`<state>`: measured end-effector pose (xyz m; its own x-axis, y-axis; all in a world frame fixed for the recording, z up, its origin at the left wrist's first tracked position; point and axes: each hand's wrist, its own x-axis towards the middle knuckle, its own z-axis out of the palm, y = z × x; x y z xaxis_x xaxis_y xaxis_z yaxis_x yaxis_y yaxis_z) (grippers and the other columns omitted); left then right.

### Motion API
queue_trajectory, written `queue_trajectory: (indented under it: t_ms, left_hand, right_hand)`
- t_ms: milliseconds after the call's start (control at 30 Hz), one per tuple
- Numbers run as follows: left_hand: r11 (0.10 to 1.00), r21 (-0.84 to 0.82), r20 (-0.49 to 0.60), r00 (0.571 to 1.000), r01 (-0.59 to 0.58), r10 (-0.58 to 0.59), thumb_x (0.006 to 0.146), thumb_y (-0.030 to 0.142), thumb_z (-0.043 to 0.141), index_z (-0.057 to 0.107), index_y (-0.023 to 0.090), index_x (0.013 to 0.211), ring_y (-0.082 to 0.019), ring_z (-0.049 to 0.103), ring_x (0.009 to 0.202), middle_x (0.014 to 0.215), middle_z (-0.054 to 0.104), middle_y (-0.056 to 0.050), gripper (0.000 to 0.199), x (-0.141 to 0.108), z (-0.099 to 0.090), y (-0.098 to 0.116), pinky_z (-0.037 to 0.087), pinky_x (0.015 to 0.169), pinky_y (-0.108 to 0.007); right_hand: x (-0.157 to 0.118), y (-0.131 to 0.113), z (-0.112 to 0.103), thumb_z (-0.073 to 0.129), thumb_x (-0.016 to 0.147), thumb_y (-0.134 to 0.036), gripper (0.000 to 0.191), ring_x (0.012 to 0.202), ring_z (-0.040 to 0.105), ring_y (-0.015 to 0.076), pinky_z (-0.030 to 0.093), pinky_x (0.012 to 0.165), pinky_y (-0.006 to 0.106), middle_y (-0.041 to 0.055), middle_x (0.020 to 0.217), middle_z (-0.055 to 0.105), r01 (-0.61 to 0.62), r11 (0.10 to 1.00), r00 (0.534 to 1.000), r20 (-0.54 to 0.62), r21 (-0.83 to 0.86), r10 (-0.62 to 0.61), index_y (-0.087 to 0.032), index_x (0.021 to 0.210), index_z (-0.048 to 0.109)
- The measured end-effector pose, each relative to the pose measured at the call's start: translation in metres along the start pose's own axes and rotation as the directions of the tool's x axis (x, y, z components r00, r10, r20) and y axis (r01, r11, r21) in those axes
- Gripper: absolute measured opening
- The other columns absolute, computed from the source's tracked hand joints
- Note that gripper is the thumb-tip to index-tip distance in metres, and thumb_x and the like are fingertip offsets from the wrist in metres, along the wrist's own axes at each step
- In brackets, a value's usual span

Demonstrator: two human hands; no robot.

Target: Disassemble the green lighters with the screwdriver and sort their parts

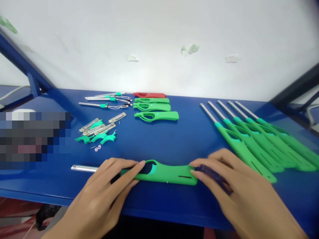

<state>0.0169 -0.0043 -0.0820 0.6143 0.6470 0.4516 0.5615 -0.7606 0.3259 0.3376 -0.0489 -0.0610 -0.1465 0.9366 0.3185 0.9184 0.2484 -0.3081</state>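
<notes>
A green long-nosed gas lighter (171, 174) lies lengthwise at the front of the table, its metal tube pointing left. My left hand (109, 189) is closed around its neck, just ahead of the trigger opening. The thumb and fingertips of my right hand (236, 186) pinch the lighter's butt end. A dark purple, glossy handle-like piece (215, 177) also sits within my right hand; its kind is unclear. A turquoise trigger (152, 169) shows inside the opening. My left fingers hide part of the neck.
Several assembled green lighters (251, 159) lie side by side at right. Green handle shells (159, 115) and one red shell (149, 95) lie at the back. To the left are metal tubes with wires (92, 105), clear gas tanks (117, 117) and loose turquoise triggers (108, 138).
</notes>
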Motion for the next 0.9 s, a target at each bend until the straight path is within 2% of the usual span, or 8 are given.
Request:
queue_trajectory:
  t_ms: [133, 267, 367, 533, 700, 800, 900]
  left_hand:
    - [1.0, -0.001, -0.01, 1.0, -0.003, 0.003, 0.11, 0.003, 0.053, 0.053, 0.025, 0.16, -0.021, 0.059, 0.119, 0.136, 0.064, -0.007, 0.054, 0.001, 0.001, 0.0, 0.049, 0.104, -0.034]
    - [1.0, -0.003, -0.017, 1.0, -0.004, 0.004, 0.111, 0.003, 0.053, 0.053, 0.025, 0.16, -0.021, 0.058, 0.119, 0.136, 0.064, -0.007, 0.054, -0.001, 0.004, -0.002, 0.048, 0.104, -0.034]
    - [1.0, -0.011, -0.012, 1.0, -0.001, 0.001, 0.111, 0.003, 0.051, 0.053, 0.025, 0.16, -0.021, 0.058, 0.12, 0.137, 0.063, -0.007, 0.053, -0.001, 0.004, -0.002, 0.048, 0.104, -0.033]
    - [1.0, -0.011, -0.004, 1.0, -0.009, 0.008, 0.111, 0.003, 0.052, 0.053, 0.025, 0.16, -0.019, 0.057, 0.12, 0.137, 0.064, -0.006, 0.054, 0.002, 0.002, -0.001, 0.048, 0.104, -0.031]
    - [0.999, 0.025, -0.024, 0.999, -0.025, 0.026, 0.111, 0.005, 0.053, 0.057, 0.024, 0.155, -0.019, 0.058, 0.121, 0.135, 0.065, -0.005, 0.048, 0.002, 0.002, -0.002, 0.045, 0.108, -0.032]
    - [0.998, 0.066, -0.077, 0.997, -0.02, 0.025, 0.108, 0.004, 0.059, 0.062, 0.023, 0.149, -0.021, 0.056, 0.132, 0.138, 0.065, -0.007, 0.045, 0.003, 0.0, 0.003, 0.042, 0.117, -0.036]
    - [1.0, 0.01, -0.135, 0.99, -0.029, 0.03, 0.105, 0.005, 0.062, 0.066, 0.024, 0.143, -0.022, 0.057, 0.136, 0.138, 0.067, -0.007, 0.043, 0.011, -0.006, 0.018, 0.044, 0.12, -0.037]
  right_hand:
    - [0.004, 0.0, 0.002, 0.052, 0.112, -0.048, 0.027, 0.074, 0.077, 0.0087, 0.054, 0.052, 0.016, -0.0025, 0.107, 0.073, -0.044, 0.999, 0.998, 0.045, 0.032, 0.043, -0.034, 0.105, 0.075]
    - [0.003, -0.001, 0.002, 0.052, 0.112, -0.047, 0.026, 0.073, 0.076, 0.0077, 0.053, 0.05, 0.017, -0.0049, 0.107, 0.073, -0.036, 0.999, 0.999, 0.035, 0.036, 0.035, -0.035, 0.103, 0.074]
    - [0.003, -0.002, 0.002, 0.054, 0.111, -0.046, 0.023, 0.075, 0.077, 0.0074, 0.053, 0.049, 0.017, -0.0058, 0.107, 0.073, -0.037, 0.999, 0.999, 0.002, 0.037, 0.037, -0.036, 0.102, 0.073]
    - [0.005, -0.007, 0.0, 0.057, 0.109, -0.044, 0.02, 0.081, 0.078, 0.0068, 0.057, 0.06, 0.012, -0.0054, 0.108, 0.074, -0.073, 0.992, 0.994, -0.071, 0.101, 0.08, -0.034, 0.101, 0.072]
    - [0.008, -0.011, -0.004, 0.06, 0.108, -0.044, 0.019, 0.078, 0.077, 0.0059, 0.056, 0.062, 0.01, -0.0053, 0.103, 0.074, -0.062, 0.989, 0.989, -0.122, 0.133, 0.079, -0.034, 0.099, 0.073]
    - [0.007, -0.022, -0.006, 0.063, 0.106, -0.04, 0.016, 0.075, 0.076, 0.006, 0.056, 0.064, 0.009, -0.0056, 0.096, 0.073, -0.015, 0.988, 0.983, -0.178, 0.153, 0.042, -0.034, 0.096, 0.072]
    - [0.001, -0.043, -0.009, 0.065, 0.104, -0.031, 0.015, 0.062, 0.07, 0.0061, 0.053, 0.055, 0.012, -0.0047, 0.09, 0.071, 0.002, 0.975, 0.973, -0.225, 0.224, 0.05, -0.032, 0.091, 0.072]
